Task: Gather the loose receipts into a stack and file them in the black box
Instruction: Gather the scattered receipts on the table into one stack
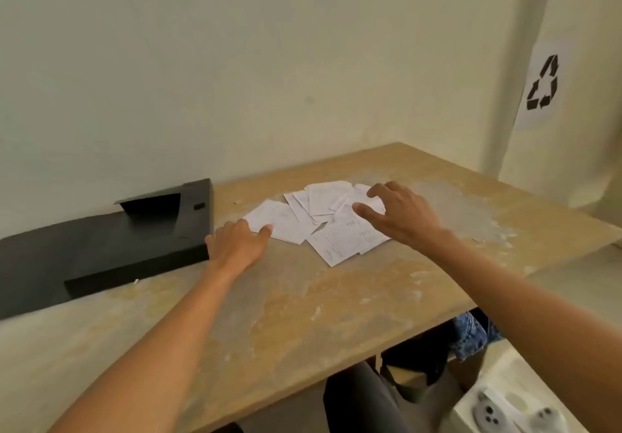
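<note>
Several white printed receipts [323,220] lie fanned and overlapping on a worn tan table [303,314], near its far side. My left hand [237,244] rests at the pile's left edge, its thumb touching the leftmost receipt. My right hand [397,213] hovers over the pile's right side with fingers spread and curled, fingertips on or just above the papers. Neither hand holds anything. The black box [101,247] lies flat on the table to the left of my left hand, with an open slot in its top.
A cream wall runs behind the table. At the right stands a pale bin with a recycling sign [543,84]. Below the table's front edge are my dark trousers [356,399], a piece of blue denim [471,335] and a white socket strip [505,412].
</note>
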Motion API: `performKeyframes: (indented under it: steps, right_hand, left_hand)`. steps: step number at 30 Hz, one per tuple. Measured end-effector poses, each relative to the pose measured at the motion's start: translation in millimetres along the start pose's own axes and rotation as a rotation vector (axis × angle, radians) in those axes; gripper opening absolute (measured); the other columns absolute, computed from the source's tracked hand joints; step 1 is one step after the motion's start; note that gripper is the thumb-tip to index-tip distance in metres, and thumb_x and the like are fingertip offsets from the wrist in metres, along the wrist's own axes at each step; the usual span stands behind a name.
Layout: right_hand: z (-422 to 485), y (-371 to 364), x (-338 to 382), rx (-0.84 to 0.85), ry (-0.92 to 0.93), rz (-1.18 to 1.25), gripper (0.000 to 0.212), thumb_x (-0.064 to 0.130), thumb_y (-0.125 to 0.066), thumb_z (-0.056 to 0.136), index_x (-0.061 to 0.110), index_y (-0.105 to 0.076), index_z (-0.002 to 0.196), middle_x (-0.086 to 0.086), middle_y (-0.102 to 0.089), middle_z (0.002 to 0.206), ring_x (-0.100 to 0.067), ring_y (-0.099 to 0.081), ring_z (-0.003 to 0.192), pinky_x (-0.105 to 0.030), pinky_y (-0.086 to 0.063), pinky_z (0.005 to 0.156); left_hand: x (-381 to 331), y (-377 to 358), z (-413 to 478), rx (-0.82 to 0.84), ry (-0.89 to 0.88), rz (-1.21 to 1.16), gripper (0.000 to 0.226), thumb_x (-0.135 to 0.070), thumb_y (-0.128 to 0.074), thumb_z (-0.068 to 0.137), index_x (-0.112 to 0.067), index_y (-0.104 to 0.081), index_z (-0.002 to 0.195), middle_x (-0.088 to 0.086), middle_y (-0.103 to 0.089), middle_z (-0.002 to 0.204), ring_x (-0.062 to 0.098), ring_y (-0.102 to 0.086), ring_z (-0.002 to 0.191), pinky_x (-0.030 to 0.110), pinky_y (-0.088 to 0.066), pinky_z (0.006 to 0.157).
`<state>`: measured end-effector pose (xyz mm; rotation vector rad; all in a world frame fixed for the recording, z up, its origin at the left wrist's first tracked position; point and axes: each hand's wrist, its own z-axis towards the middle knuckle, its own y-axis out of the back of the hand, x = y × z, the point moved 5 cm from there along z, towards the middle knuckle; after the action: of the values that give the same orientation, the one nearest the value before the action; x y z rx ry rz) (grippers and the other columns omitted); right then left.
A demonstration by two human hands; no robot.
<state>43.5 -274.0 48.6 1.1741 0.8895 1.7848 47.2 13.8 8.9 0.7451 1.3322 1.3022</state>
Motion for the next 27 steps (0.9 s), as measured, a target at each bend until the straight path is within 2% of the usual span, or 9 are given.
performKeyframes:
  steps: [3,5,9,17,22,25,27]
  right_hand:
    - [3,-19,-14,0.005,-0.046,-0.140,0.063,0.067,-0.036,0.086,0.020,-0.052,0.126,-0.009,-0.053,0.132,-0.030,-0.052,0.118,-0.048,-0.041,0.095]
    - [4,-34,-23,0.038,-0.089,-0.207,0.069,0.071,-0.032,0.085,0.020,-0.050,0.128,-0.010,-0.052,0.133,-0.032,-0.050,0.120,-0.051,-0.038,0.096]
    - [12,-54,-39,0.104,-0.180,-0.237,0.073,0.073,-0.027,0.084,0.021,-0.045,0.131,-0.012,-0.049,0.136,-0.033,-0.047,0.123,-0.054,-0.037,0.099]
    - [28,-68,-52,0.140,-0.177,-0.268,0.059,0.066,-0.038,0.085,0.023,-0.051,0.122,-0.008,-0.053,0.128,-0.030,-0.046,0.121,-0.051,-0.036,0.100]
    - [42,-71,-56,0.186,-0.081,-0.135,0.046,0.051,-0.041,0.092,0.024,-0.050,0.128,-0.003,-0.051,0.137,-0.022,-0.045,0.127,-0.049,-0.020,0.112]
    - [43,-66,-59,0.091,-0.103,-0.162,0.050,0.049,-0.038,0.094,0.021,-0.043,0.136,-0.008,-0.042,0.146,-0.024,-0.037,0.136,-0.051,-0.015,0.114]
    - [41,-56,-63,-0.001,-0.212,-0.276,0.062,0.061,-0.034,0.090,0.018,-0.044,0.134,-0.012,-0.046,0.140,-0.031,-0.043,0.129,-0.052,-0.027,0.106]
  left_hand:
    - [1,-15,9,0.004,0.028,0.204,0.072,-0.064,-0.028,0.090,-0.008,-0.062,0.119,0.014,-0.059,0.127,0.033,-0.050,0.117,0.048,-0.030,0.098]
    - [-3,-22,12,0.002,0.018,0.248,0.073,-0.065,-0.025,0.090,-0.008,-0.066,0.113,0.015,-0.058,0.125,0.033,-0.050,0.115,0.048,-0.030,0.098]
    - [-11,-35,23,0.038,0.050,0.266,0.079,-0.065,-0.022,0.091,-0.003,-0.061,0.120,0.021,-0.050,0.134,0.037,-0.044,0.122,0.051,-0.023,0.108]
    - [-25,-53,55,0.070,0.070,0.266,0.098,-0.075,-0.017,0.085,0.005,-0.049,0.131,0.023,-0.048,0.134,0.038,-0.041,0.123,0.050,-0.023,0.105]
    - [-34,-61,77,0.119,0.074,0.180,0.105,-0.081,-0.022,0.080,0.005,-0.042,0.137,0.021,-0.044,0.139,0.037,-0.037,0.128,0.049,-0.022,0.106]
    - [-39,-63,88,0.129,0.057,0.136,0.101,-0.080,-0.027,0.080,0.001,-0.043,0.138,0.020,-0.043,0.140,0.036,-0.036,0.130,0.048,-0.022,0.107]
    - [-41,-64,93,0.140,0.051,0.109,0.099,-0.081,-0.027,0.080,-0.002,-0.044,0.138,0.019,-0.043,0.141,0.036,-0.035,0.131,0.048,-0.022,0.107]
